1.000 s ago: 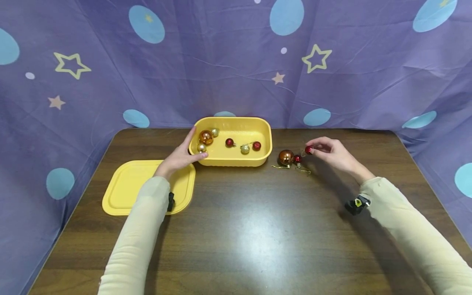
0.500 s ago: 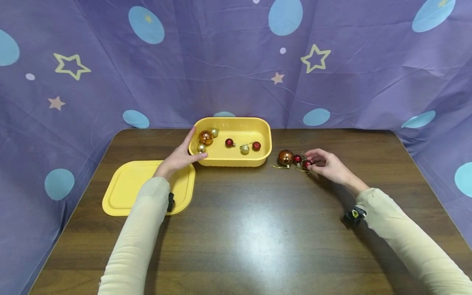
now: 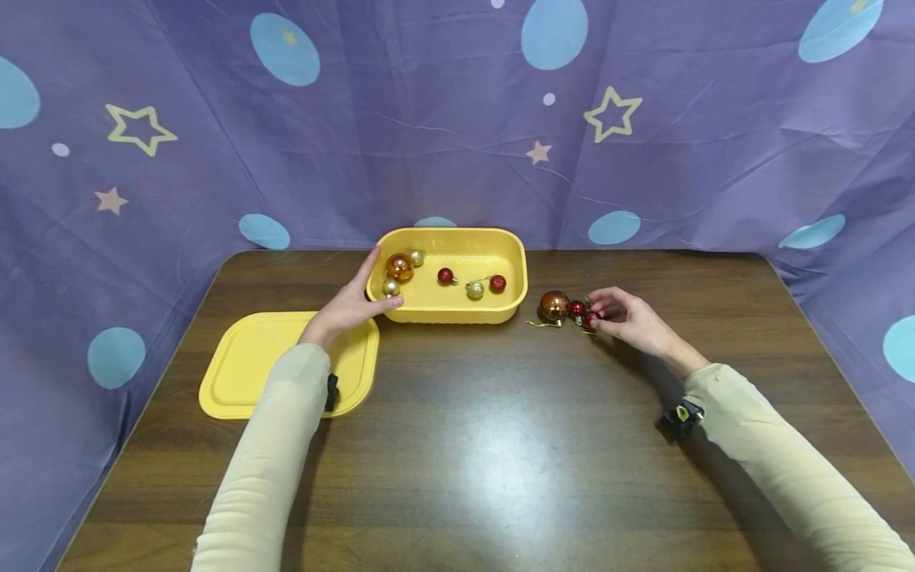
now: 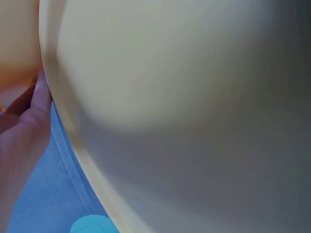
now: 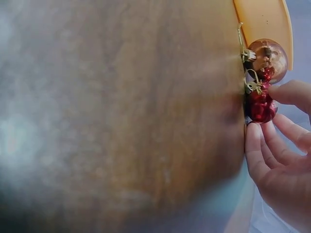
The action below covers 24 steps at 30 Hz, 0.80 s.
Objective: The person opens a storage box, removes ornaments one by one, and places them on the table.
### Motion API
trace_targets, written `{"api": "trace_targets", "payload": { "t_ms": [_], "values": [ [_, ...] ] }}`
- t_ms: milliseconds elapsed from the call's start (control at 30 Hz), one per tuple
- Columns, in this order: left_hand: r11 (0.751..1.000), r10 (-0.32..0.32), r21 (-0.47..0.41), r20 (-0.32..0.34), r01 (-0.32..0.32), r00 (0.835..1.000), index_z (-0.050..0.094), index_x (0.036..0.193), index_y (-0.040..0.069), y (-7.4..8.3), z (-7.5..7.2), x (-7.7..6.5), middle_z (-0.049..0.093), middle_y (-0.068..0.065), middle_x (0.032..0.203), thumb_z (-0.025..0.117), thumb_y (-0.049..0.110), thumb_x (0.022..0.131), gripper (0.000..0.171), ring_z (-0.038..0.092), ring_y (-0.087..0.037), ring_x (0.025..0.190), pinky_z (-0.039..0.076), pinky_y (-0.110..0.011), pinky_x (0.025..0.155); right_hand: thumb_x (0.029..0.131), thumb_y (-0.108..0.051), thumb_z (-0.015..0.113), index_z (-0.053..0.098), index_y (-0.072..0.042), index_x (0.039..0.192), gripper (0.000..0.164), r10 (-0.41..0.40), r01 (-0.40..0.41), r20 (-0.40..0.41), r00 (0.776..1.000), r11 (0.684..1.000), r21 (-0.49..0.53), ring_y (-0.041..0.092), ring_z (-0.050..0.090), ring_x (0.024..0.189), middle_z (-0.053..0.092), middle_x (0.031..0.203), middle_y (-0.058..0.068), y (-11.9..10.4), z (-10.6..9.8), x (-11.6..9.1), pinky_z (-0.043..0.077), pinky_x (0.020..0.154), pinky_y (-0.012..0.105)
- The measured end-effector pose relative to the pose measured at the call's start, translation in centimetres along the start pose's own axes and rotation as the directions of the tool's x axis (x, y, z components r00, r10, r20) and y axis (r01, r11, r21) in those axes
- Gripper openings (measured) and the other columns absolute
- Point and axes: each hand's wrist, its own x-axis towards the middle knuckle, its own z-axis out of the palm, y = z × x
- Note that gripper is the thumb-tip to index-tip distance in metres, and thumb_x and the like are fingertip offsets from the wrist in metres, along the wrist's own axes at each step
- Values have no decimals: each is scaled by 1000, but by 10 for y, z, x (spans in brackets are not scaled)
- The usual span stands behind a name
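My left hand (image 3: 348, 304) grips the left end of a yellow plastic box (image 3: 457, 315), its thumb over the front rim and fingers along the outer side. Inside lie an amber bauble (image 3: 399, 268) and several small gold and red baubles (image 3: 446, 276). To the box's right, my right hand (image 3: 632, 320) pinches a small red bauble (image 3: 590, 318) low at the table, fingers partly covering it. Close beside that bauble sit another red bauble (image 3: 576, 308) and a larger brown-copper bauble (image 3: 554, 305) with a gold loop. The right wrist view shows the thumb and fingers (image 5: 286, 133) around the red bauble (image 5: 262, 110).
A yellow lid (image 3: 239, 361) lies flat at the left, partly under the left forearm. The brown wooden table (image 3: 465, 445) ends at the back against a purple patterned curtain (image 3: 457, 119). A pale surface with a curved rim (image 4: 82, 155) fills most of the left wrist view.
My right hand has lowered the red bauble toward the table and shifted it slightly left, close against the other red bauble. The left hand and box have stayed in place.
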Motion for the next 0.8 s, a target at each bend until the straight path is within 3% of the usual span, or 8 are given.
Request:
{"api": "trace_targets", "payload": {
  "t_ms": [133,333,600,800],
  "values": [
    [1000,9,-8,0,-9,1000,-8,155,13,0,1,0,-5,-19,159,68,16,92,99,2,-40,143,4,-52,114,86,10,63,49,19,121,38,24,-24,18,1000,1000,-3,42,55,98,58,107,33,-1,-2,0,47,87,46],
    [1000,18,-10,-6,-18,1000,-7,155,13,-1,1,0,-6,-18,159,68,16,91,99,1,-40,143,3,-51,114,87,4,67,49,10,127,45,51,-51,21,998,999,16,34,57,99,58,113,28,31,-8,4,47,79,20],
    [999,26,-25,-7,-27,1000,-7,155,12,-1,1,0,-5,-19,159,68,14,91,98,2,-40,143,3,-51,114,87,5,65,46,11,131,48,49,-42,-53,997,992,122,15,57,95,54,119,31,26,-15,7,47,79,16],
    [999,22,-25,-4,-22,1000,-7,155,13,-1,0,0,-6,-18,159,68,15,91,98,1,-39,143,3,-51,114,89,6,63,49,12,129,43,9,2,-94,996,994,112,14,59,96,56,116,30,17,-13,17,47,82,15]
  ]
}}
